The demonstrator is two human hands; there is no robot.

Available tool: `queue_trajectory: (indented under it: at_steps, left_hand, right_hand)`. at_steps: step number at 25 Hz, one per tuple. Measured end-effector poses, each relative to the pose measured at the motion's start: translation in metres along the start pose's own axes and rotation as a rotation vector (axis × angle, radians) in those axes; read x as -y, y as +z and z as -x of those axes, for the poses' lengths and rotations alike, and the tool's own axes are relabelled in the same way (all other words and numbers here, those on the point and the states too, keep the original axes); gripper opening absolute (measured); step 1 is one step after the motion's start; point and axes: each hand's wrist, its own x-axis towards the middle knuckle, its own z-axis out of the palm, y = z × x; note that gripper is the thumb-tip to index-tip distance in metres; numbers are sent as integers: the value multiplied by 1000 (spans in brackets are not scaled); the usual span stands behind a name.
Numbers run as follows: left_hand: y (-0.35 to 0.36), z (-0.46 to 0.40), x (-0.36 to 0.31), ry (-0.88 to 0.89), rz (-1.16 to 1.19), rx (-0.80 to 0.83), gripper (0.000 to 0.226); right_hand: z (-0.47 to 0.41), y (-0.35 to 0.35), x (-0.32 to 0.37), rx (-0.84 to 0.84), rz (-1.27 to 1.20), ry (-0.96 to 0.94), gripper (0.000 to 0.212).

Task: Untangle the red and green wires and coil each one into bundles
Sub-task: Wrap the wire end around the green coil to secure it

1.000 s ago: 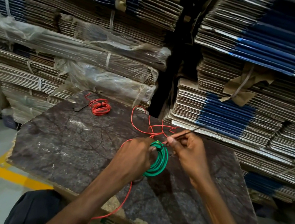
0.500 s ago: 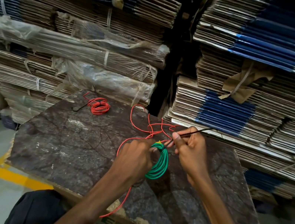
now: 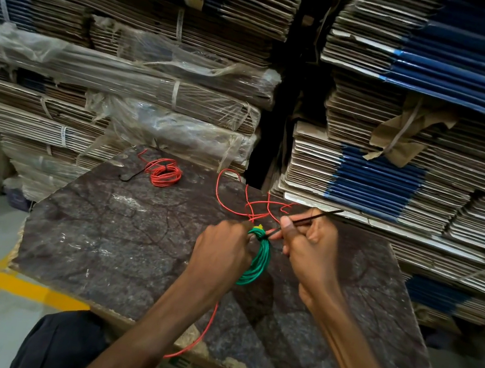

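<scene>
Over the dark mottled surface [image 3: 115,246], the left hand [image 3: 220,254] grips one coiled green wire bundle [image 3: 257,260]; the right hand [image 3: 310,250] pinches one thin black tie [image 3: 312,219] at its top. Beyond lie one loose red wire [image 3: 250,207] and, farther off, one tied red wire coil [image 3: 164,172].

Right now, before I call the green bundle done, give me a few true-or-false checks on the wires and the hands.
1. The left hand grips the green coil. True.
2. The right hand is idle. False: it pinches a thin black tie at the coil's top.
3. A tied red coil lies at the board's far edge. True.
4. All red wire is bundled. False: loose red wire loops behind the hands and trails off the near edge.
5. The green coil lies flat on the board. False: it is held up.
</scene>
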Motion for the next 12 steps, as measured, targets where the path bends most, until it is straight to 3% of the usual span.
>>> queue_trajectory:
  at_steps: [3, 6, 12]
  left_hand:
    - [0, -6, 6, -42, 18, 17, 27]
    - [-2, -10, 22, -116, 183, 33, 23]
    - [-12, -18, 68, -223, 566, -62, 17]
  right_hand:
    - [-7, 3, 1, 41, -12, 11, 18]
    - [-16, 11, -4, 93, -43, 28, 10]
    - [-7, 43, -22, 341, -45, 187, 27]
